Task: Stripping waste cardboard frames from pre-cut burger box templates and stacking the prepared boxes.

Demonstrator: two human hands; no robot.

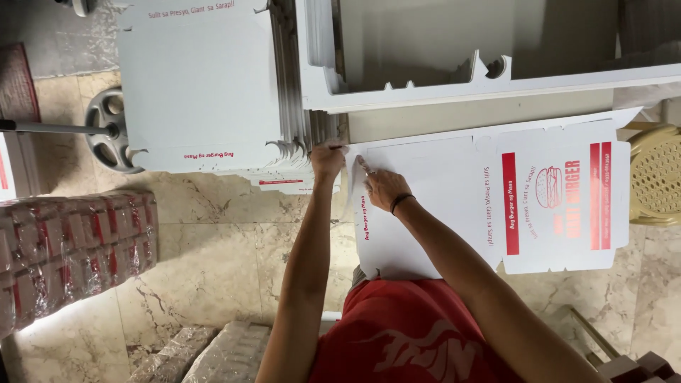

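Two bare hands at the near-left corner of a flat, unfolded white cardboard box blank with red bands and a red burger drawing (496, 198), spread across the lap and reaching out to the right. Left hand (327, 160) pinched on the blank's corner edge, grip clamped on cardboard; right hand (383, 188), black band at the wrist, lying flat on the sheet just beside it, fingers together and pressing. Just left of the hands, a thick stack of the same white die-cut blanks (202, 85), scalloped edges fanned, thin red print along one margin. Above, a large white folded-up carton tray with notched walls (468, 78), cut off by the frame. Lower left, plastic-wrapped bundles of red-and-white packs (71, 248), glossy, contents hard to make out. Far right, a beige perforated plastic chair (656, 177), partly cropped. Beneath everything, a marbled cream tile floor (213, 255).
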